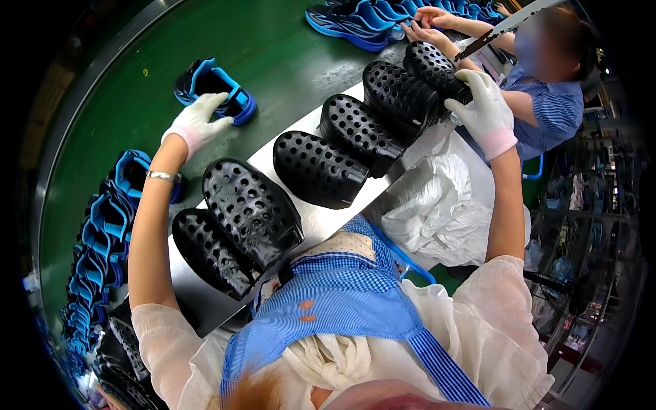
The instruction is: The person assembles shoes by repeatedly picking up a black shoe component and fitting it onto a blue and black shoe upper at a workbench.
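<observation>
My left hand (200, 124), in a white glove with a pink cuff, reaches over the green surface with thumb and fingers apart. Its fingertips are at the near side of a black and blue sneaker (240, 97); whether they touch it I cannot tell. On the right, my gloved right hand (484, 109) has thumb and fingers around the end of a black shoe-shaped form with round holes (432, 65). Several more such forms, among them one in the middle (316, 164) and one nearest me (213, 249), lie in a row along a pale metal ledge (263, 160).
A line of black and blue sneakers (102, 219) runs down the green belt (123, 102) at left. More sneakers (359, 24) stand at the far side, by a co-worker's hands (430, 24). Crumpled white plastic (437, 208) lies right of the ledge. A metal bar (509, 26) slants at upper right.
</observation>
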The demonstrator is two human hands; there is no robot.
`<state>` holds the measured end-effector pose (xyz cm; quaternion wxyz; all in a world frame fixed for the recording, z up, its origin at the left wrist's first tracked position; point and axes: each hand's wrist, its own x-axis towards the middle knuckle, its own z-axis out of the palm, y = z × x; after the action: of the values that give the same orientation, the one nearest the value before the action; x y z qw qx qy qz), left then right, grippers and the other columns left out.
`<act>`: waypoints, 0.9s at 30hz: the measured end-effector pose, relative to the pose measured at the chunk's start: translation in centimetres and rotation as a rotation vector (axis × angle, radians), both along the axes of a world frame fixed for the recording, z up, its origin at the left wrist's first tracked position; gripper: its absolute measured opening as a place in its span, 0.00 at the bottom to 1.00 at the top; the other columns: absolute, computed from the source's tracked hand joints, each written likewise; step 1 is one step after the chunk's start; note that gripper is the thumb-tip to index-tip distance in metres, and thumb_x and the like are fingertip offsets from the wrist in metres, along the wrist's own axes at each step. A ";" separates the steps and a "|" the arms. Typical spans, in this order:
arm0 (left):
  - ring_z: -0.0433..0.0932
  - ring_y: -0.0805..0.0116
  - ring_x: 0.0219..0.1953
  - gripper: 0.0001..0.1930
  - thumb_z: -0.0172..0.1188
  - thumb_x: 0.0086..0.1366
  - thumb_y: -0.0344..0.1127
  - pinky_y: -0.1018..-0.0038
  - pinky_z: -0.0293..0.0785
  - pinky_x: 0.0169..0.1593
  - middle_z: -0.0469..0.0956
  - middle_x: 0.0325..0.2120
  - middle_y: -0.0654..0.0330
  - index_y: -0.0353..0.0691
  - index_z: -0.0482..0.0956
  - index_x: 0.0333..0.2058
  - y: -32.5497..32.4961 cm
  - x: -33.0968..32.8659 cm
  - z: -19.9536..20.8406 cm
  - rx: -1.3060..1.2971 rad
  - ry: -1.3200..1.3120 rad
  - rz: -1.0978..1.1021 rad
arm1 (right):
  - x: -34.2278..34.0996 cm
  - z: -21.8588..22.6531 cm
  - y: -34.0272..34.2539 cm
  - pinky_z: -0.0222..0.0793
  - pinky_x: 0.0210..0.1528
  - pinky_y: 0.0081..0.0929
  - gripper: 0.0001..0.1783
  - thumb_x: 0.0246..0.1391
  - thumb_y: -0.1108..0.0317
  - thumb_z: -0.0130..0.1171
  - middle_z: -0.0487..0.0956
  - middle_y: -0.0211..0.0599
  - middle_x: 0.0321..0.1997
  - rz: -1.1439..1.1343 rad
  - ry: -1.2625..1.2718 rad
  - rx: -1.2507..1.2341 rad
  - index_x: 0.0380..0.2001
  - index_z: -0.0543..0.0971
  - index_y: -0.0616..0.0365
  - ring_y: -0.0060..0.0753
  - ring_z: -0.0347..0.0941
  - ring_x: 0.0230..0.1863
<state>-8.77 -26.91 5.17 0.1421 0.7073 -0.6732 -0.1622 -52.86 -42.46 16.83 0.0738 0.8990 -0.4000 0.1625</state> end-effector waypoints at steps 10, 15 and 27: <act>0.72 0.48 0.41 0.15 0.51 0.63 0.43 0.61 0.68 0.46 0.71 0.37 0.48 0.38 0.77 0.38 0.8 0.4 -1.1 0.267 -0.121 0.043 | -0.5 1.3 -0.5 0.68 0.48 0.33 0.24 0.38 0.64 0.68 0.76 0.40 0.41 0.095 0.040 0.035 0.40 0.74 0.57 0.41 0.72 0.45; 0.73 0.49 0.43 0.15 0.51 0.62 0.44 0.62 0.69 0.48 0.72 0.39 0.51 0.42 0.77 0.41 6.2 1.4 -1.9 0.228 -0.129 0.158 | 0.5 4.0 0.9 0.69 0.42 0.29 0.22 0.41 0.63 0.68 0.76 0.38 0.38 0.043 -0.049 0.007 0.39 0.74 0.58 0.36 0.74 0.39; 0.68 0.59 0.56 0.32 0.50 0.67 0.48 0.64 0.65 0.60 0.67 0.56 0.49 0.34 0.56 0.62 11.7 -2.4 6.3 -0.267 1.462 0.038 | 20.9 5.3 12.2 0.72 0.42 0.32 0.21 0.40 0.60 0.66 0.77 0.40 0.36 0.859 -0.326 0.269 0.38 0.76 0.60 0.39 0.75 0.37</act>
<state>-11.12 -15.22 11.48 0.6415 0.4070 -0.4087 -0.5057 -31.92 -30.30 22.16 -0.1810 0.9472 -0.0161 0.2641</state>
